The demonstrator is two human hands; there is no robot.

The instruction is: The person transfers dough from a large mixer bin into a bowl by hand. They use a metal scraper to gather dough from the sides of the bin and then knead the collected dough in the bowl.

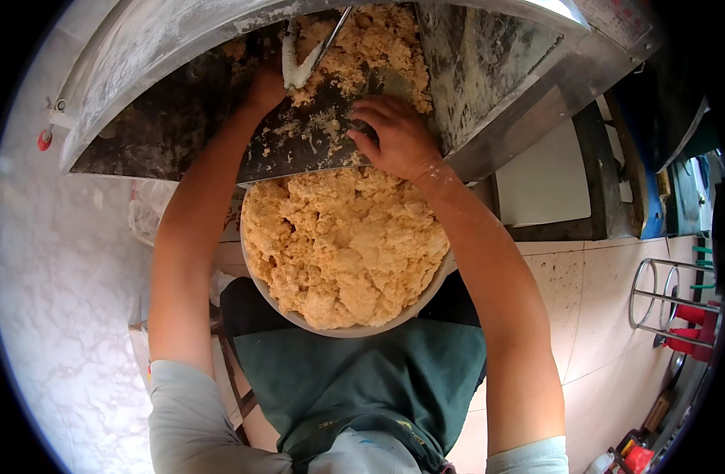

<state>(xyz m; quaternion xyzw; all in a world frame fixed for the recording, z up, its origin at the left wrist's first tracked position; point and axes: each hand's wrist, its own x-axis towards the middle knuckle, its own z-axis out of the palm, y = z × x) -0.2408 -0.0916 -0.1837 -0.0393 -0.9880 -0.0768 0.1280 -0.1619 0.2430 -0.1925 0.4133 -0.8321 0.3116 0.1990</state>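
Note:
A large round bowl (313,327) stands close against my apron, heaped with crumbly yellow-orange dough (347,245). Beyond it opens the metal trough of a dough mixer (489,71), with more loose dough (386,47) at its far end and scraps stuck to its floor. My right hand (398,138) is over the trough's front lip, fingers bent, thumb apart, nothing seen in it. My left hand (268,85) reaches deeper into the trough beside a dough-coated metal mixing bar (303,67); its fingers are in shadow and partly hidden.
A pale marbled wall (62,276) runs along the left, with a small red pull knob (44,140) hanging there. Plastic bags (151,207) lie left of the bowl. On the right are a tiled floor (568,316), a metal rack (670,296) and red items.

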